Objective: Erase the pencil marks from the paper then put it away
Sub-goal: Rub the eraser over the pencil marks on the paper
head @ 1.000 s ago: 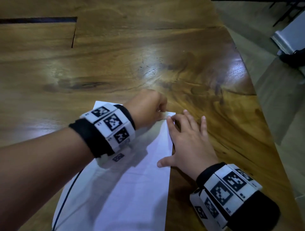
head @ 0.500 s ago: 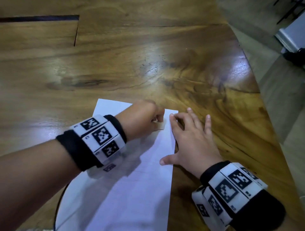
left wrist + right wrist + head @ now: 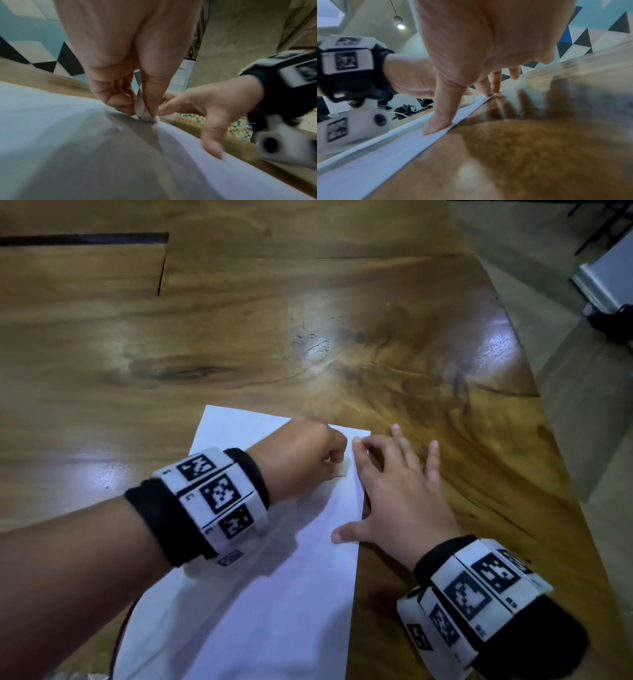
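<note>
Since a moment ago, left hand [image 3: 308,453] has slid its pinched eraser [image 3: 144,112] slightly back along paper [image 3: 274,594]. Right hand [image 3: 400,501], fingers spread flat, pins the paper's right edge to the counter [image 3: 308,320].

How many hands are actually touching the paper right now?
2. The left hand presses an eraser onto the paper near its far right corner. The right hand rests spread on the right edge, thumb and fingertip on the sheet.

Glossy wooden table [image 3: 342,302], pendant lamp [image 3: 400,21]
</note>
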A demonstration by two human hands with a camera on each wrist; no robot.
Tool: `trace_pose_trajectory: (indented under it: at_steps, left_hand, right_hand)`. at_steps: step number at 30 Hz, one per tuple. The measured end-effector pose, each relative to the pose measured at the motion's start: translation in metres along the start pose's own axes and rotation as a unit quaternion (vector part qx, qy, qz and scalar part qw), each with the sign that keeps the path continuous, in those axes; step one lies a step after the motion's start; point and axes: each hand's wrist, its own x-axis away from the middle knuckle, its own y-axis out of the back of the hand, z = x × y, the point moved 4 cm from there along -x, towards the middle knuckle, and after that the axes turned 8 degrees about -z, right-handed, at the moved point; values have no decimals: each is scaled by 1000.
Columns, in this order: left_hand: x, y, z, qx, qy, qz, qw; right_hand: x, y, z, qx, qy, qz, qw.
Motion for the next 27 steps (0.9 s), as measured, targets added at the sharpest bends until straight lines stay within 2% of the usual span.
trace_pose_trajectory:
  at_steps: [3,5,7,11,16,18,21,25,27]
  left_hand:
    - [29,-10,0,20,-36,35,999]
    - [44,-15,1,26,-30,56,998]
    - [49,-17,3,24,-23,49,998]
    - [50,-17,2,27,6,33,999]
    - [23,-2,7,25,63,82,994]
    - [0,9,11,39,92,35,994]
    - [-28,16,9,50,98,-41,993]
    - [-33,7,2,18,85,-51,995]
    - [-20,2,1,18,59,-26,998]
  right_hand:
    - [0,0,-1,0,1,-1,1000]
    - [0,0,0,-2,4,-2,1000]
    - [1,0,-1,-10,7,-4,1000]
    - [2,2,-6,-28,-3,-12,1000]
    - [2,5,-6,3,-3,-7,1000]
    - [2,5,-6,14,0,-5,1000]
    - [2,5,-6,29,2,1,1000]
    - [1,3,-9,23,-18,8,1000]
    - [1,2,-9,27,-24,10,999]
